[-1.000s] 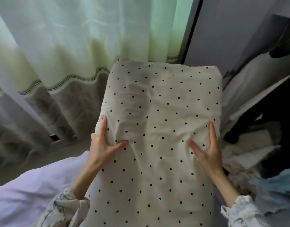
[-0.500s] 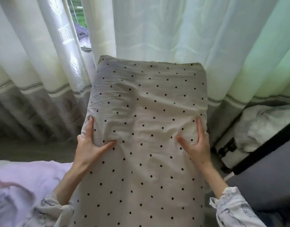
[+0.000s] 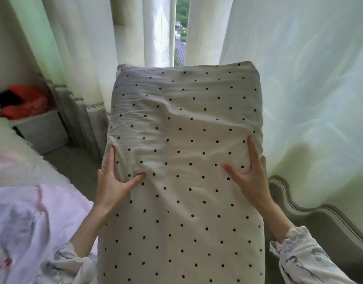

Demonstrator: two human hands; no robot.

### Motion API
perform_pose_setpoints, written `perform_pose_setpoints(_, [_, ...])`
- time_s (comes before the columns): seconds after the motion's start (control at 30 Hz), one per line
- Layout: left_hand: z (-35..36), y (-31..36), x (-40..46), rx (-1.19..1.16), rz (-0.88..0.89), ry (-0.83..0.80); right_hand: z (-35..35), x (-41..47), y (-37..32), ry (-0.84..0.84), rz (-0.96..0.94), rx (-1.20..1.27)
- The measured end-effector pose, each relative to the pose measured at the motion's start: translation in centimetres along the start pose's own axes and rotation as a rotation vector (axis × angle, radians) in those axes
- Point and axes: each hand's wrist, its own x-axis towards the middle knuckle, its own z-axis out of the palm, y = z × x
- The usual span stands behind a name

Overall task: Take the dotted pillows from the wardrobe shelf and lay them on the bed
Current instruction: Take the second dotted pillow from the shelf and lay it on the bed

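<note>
A cream pillow with small black dots (image 3: 182, 152) fills the middle of the view, held lengthwise in front of me and off any surface. My left hand (image 3: 113, 182) grips its left edge, thumb pressed into the top face. My right hand (image 3: 251, 178) grips the right edge the same way. The bed (image 3: 27, 218), covered in pale pink and lilac bedding, lies at the lower left, beside the pillow. The wardrobe is out of view.
White and green curtains (image 3: 299, 89) hang straight ahead, with a gap onto the outdoors. A white box (image 3: 43, 132) with a red item (image 3: 25, 101) on top stands at the left by the bed. Grey floor shows between bed and curtains.
The view has swung left: the wardrobe and dark door frame have left the frame, while the bed and the red item have come into sight. Both hands keep the same grip on the pillow.
</note>
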Motion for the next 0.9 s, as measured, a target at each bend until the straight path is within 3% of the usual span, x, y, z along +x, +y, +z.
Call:
perform_pose_setpoints(0.27, [-2.0, -2.9, 4.6, 0.080, -0.098, 0.294, 10.1, 10.1, 1.3, -0.240, -0.178, 0.117])
perform_pose_setpoints(0.57, [-4.5, -8.5, 13.3, 0.102, -0.170, 0.514, 24.9, 22.1, 1.1, -0.501, -0.321, 0.214])
perform_pose_setpoints(0.9, [-7.7, -10.0, 20.8, 0.129, -0.302, 0.744, 38.6, 32.4, -2.1, -0.737, -0.385, 0.318])
